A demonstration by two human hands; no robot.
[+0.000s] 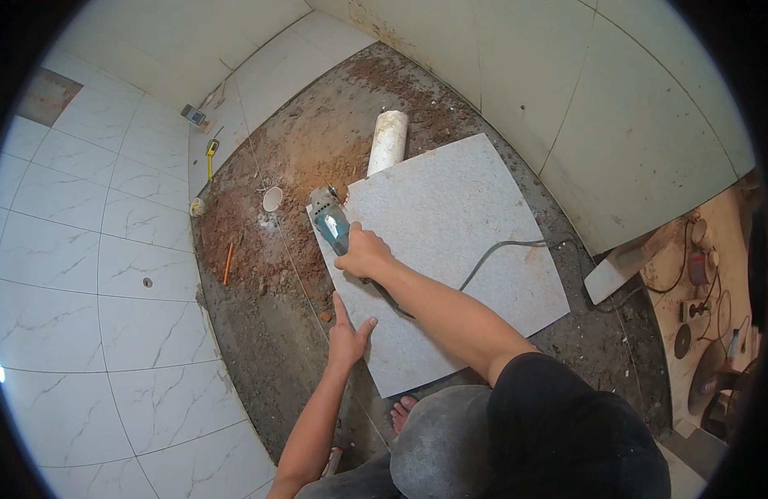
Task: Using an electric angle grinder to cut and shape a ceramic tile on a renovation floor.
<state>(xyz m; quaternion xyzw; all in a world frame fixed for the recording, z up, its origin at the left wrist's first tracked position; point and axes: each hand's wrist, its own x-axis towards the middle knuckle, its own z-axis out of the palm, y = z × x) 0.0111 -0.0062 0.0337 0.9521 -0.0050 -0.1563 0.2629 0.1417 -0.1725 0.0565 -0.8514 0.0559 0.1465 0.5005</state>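
My right hand [363, 249] grips a teal angle grinder [332, 226], whose head sits at the upper left corner of a large grey tile [450, 224]; a small piece appears cut out of that corner. A black cord runs from the grinder across the tile. My left hand [349, 341] is at the tile's left edge, index finger and thumb stretched apart. A white pipe [388, 141] lies just beyond the tile. My bare foot [402, 412] shows at the near edge, beside my knee.
Rubble [242, 224] covers the floor around a round pipe opening [273, 199], with an orange pencil [228, 262]. A yellow tape measure [212, 150] is at the tiled left wall [51, 249]. A pale panelled wall [617, 125] stands right; tools and cords [700, 308] lie beyond it.
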